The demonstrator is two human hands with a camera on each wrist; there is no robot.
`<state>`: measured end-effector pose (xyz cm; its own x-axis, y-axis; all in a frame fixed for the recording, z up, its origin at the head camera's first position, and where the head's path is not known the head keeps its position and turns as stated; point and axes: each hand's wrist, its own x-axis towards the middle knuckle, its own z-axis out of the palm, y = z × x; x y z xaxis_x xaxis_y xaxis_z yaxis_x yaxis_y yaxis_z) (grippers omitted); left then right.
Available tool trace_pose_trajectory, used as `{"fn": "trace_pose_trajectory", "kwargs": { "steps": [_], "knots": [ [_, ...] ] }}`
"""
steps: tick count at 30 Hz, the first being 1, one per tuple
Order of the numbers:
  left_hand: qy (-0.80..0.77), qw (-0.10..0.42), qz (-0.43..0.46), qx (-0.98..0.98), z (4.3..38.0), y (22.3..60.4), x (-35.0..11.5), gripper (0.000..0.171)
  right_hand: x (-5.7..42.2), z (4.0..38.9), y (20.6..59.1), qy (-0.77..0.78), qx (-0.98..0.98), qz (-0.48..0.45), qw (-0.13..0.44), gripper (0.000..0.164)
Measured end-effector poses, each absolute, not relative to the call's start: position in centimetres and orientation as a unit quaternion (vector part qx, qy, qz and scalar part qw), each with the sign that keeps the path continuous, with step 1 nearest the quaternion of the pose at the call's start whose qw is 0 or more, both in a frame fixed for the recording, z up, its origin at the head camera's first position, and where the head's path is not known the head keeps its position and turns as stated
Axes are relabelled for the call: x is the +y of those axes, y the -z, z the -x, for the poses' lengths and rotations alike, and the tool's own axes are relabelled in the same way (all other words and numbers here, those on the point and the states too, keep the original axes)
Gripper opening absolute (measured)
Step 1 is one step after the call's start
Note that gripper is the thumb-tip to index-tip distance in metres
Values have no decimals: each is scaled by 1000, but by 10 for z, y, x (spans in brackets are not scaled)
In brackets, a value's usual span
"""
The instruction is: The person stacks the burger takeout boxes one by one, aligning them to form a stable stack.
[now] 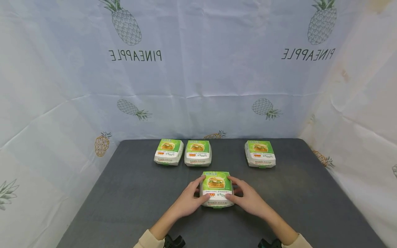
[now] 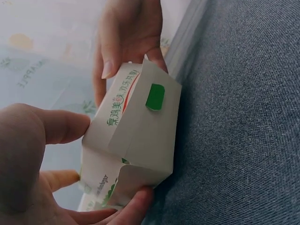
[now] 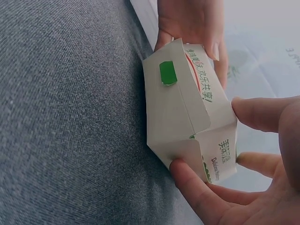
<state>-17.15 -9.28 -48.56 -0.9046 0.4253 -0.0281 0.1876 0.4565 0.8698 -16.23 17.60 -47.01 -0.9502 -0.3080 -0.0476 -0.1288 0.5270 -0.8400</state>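
Observation:
A green-and-white paper burger box (image 1: 218, 188) with a burger picture on its lid sits at the middle of the dark table. My left hand (image 1: 190, 199) grips its left side, thumb at the near lid edge and fingers along the side. On the opposite side my right hand (image 1: 249, 198) holds it the same way. In the left wrist view the box's front panel (image 2: 150, 133) shows a green tab (image 2: 155, 97). The right wrist view shows that front panel (image 3: 171, 110) too, with the lid down. Some fingers are hidden behind the box.
Along the back of the table (image 1: 130, 193) stand three similar boxes: one at left (image 1: 169, 152), another (image 1: 197, 153) close beside it, and a third (image 1: 260, 154) farther right. A pale pineapple-print cloth (image 1: 217, 75) hangs behind and at both sides.

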Motion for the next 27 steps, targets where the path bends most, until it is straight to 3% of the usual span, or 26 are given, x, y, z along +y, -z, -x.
{"fn": "trace_pose_trajectory", "kwargs": {
  "steps": [17,27],
  "knots": [
    [-487,109,-192,845,173,490,-92,78,186,169,465,450,880,121,97,69],
    [-482,109,-189,848,173,491,-90,79,201,175,459,419,896,131,60,69]
  ]
}}
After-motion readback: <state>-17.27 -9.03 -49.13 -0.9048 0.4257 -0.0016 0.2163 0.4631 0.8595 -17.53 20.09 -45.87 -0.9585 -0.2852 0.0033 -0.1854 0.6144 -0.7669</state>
